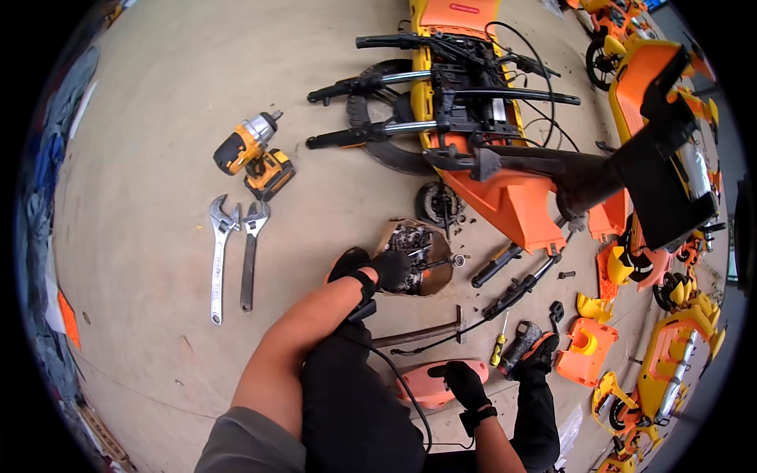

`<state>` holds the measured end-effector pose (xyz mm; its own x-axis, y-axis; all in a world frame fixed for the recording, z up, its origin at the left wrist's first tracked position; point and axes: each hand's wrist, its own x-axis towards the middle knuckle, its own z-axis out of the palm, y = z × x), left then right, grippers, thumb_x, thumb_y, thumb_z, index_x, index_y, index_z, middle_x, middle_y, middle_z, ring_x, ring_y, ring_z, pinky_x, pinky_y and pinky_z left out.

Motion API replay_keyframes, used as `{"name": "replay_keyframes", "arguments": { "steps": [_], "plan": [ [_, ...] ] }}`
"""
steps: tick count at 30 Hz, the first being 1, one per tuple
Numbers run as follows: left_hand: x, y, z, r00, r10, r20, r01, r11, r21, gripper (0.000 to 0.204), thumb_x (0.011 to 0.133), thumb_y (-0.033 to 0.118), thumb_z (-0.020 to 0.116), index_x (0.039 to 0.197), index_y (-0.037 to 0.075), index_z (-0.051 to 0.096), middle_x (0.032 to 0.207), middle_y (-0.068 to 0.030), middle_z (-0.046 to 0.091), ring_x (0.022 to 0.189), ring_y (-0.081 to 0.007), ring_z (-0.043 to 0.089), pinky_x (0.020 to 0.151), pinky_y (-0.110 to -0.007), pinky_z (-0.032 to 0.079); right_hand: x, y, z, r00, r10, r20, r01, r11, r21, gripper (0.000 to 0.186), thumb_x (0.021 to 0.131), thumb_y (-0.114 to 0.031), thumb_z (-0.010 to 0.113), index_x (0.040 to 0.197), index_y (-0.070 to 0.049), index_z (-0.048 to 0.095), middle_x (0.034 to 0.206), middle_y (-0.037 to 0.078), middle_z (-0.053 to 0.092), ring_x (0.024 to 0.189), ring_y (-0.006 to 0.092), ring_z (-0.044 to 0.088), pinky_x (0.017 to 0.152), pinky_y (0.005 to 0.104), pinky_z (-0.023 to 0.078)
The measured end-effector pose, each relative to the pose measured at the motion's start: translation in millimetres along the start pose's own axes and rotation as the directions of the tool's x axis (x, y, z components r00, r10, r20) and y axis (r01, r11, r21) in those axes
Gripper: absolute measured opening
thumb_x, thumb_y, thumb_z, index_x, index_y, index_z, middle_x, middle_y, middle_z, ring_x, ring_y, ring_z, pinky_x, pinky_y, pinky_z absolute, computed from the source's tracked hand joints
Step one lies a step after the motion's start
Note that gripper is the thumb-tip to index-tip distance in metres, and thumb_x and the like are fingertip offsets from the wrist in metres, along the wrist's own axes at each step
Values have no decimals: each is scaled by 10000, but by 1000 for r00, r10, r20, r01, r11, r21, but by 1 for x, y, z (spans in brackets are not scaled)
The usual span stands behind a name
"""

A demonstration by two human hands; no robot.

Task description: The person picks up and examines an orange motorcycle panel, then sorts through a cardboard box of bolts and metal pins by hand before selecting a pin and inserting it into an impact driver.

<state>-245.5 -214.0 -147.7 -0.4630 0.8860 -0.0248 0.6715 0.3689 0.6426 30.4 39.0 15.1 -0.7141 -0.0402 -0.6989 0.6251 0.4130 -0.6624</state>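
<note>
My left hand, in a black glove, reaches over the near-left edge of a cardboard box filled with small metal fasteners. Its fingertips are too dark against the contents to show whether they grip anything. A metal spanner lies across the box's right side. My right hand, also black-gloved, hovers over a salmon-coloured plastic cover on the floor, fingers apart and holding nothing visible. Between the box and the cover lies a hammer.
At left are a yellow-black impact wrench and two adjustable wrenches. A partly stripped orange-yellow scooter fills the far side. Right of my hands lie a screwdriver, a dark power tool and orange panels.
</note>
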Motion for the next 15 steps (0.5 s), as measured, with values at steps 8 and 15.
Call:
{"name": "replay_keyframes", "arguments": {
  "steps": [8, 15],
  "plan": [
    [0, 14, -20, 983, -179, -42, 153, 925, -347, 307, 895, 331, 578, 829, 61, 707, 814, -193, 680, 802, -368, 668, 744, -459, 523, 29, 16, 7, 996, -78, 34, 81, 993, -90, 317, 892, -60, 616, 1194, 19, 565, 920, 77, 691, 704, 160, 669, 611, 265, 521],
    [-8, 50, -70, 953, -304, 0, 212, 663, -718, 172, 905, 200, 581, 881, 40, 642, 761, -142, 650, 721, -344, 630, 681, -425, 508, 46, -60, 0, 999, 21, -44, -12, 980, 197, 371, 877, -38, 659, 1229, 5, 551, 954, 42, 619, 809, 159, 659, 647, 314, 591]
  ]
}}
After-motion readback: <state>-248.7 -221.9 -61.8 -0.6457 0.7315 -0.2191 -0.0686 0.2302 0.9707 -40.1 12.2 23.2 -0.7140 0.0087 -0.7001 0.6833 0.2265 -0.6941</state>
